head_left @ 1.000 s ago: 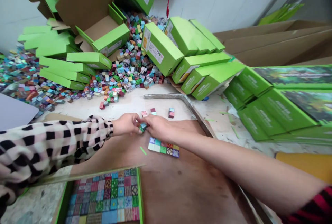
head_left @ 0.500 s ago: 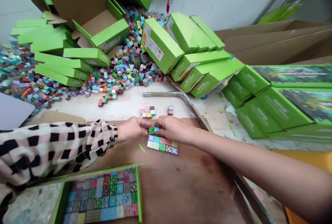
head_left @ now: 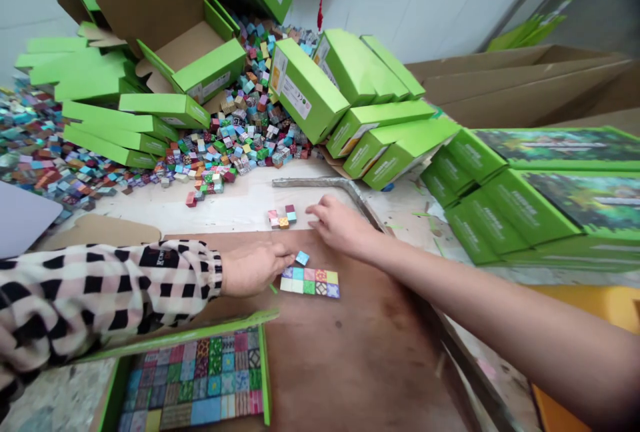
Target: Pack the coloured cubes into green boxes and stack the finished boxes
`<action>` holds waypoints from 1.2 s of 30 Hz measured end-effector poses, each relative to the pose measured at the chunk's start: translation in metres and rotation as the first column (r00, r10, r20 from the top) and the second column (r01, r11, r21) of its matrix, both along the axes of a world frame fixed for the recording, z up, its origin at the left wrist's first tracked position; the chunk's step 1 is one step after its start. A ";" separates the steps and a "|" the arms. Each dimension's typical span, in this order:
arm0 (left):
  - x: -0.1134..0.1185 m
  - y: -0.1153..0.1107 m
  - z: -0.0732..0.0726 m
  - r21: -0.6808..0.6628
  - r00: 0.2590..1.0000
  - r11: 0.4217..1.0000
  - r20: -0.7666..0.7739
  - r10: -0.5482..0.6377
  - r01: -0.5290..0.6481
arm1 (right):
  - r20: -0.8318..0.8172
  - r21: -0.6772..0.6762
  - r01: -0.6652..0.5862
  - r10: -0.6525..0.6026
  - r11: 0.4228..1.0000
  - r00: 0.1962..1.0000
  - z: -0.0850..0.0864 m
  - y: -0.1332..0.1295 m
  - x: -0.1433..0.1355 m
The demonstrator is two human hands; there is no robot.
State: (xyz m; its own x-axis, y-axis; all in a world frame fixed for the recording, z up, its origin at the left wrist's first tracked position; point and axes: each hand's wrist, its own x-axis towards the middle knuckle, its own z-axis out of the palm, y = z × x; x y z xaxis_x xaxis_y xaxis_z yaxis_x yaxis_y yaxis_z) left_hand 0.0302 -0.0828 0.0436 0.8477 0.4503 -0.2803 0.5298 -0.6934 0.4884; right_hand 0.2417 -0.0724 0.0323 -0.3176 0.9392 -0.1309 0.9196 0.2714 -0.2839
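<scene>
My left hand (head_left: 257,268), in a checked sleeve, rests on the brown board with its fingers pressed together. Its fingertips touch the left end of a two-row block of patterned small cubes (head_left: 310,282); whatever lies under them is hidden. A light blue cube (head_left: 302,258) sits tilted just beyond the rows, beside those fingertips. My right hand (head_left: 345,227) is farther out at the board's far edge, its thumb and forefinger tips apart. Left of it lies a small group of loose cubes (head_left: 283,219).
A green open box (head_left: 267,372) packed with cubes stands near left. Behind lie a large heap of cubes (head_left: 240,132) and several green boxes (head_left: 307,89). A bent metal bar (head_left: 320,183) edges the board (head_left: 345,365). More boxes (head_left: 530,212) are stacked at right.
My right hand has left the cube rows and reached out, covering the spot of two loose cubes. The light blue cube is now turned; the green one beside it no longer shows.
</scene>
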 end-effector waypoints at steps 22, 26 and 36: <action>0.005 -0.011 -0.009 -0.093 0.996 0.991 -0.023 0.092 -0.093 | -0.132 -0.272 -0.037 0.001 0.962 0.991 -0.010 -0.022 0.014; 0.007 -0.011 -0.009 -0.097 0.997 0.993 -0.024 0.072 -0.074 | -0.126 -0.246 -0.161 0.134 0.956 0.983 -0.008 -0.024 0.015; 0.004 -0.011 -0.013 -0.112 0.992 0.987 0.034 0.119 -0.114 | -0.232 -0.287 -0.188 0.123 0.939 0.965 -0.010 -0.039 -0.007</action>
